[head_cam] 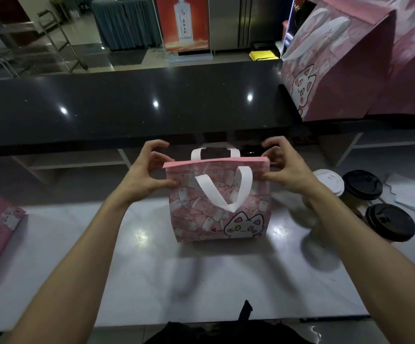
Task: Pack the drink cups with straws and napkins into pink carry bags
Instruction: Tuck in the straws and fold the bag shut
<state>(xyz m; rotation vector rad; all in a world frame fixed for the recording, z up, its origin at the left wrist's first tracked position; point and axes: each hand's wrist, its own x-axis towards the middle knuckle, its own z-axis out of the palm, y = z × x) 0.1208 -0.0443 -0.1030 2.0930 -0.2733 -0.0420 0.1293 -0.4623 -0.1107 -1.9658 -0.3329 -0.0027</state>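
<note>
A pink bag (217, 202) is standing upright on the white table (151, 281). The left hand (149, 170) and right hand (282, 167) are pinching its top corners with curled fingers. Lidded cups (361, 186) are sitting just right of the bag.

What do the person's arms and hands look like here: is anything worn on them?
Both forearms are bare, with no sleeves in view. The left hand and right hand wear no gloves, and no watch, ring or bracelet shows on either wrist.
</note>
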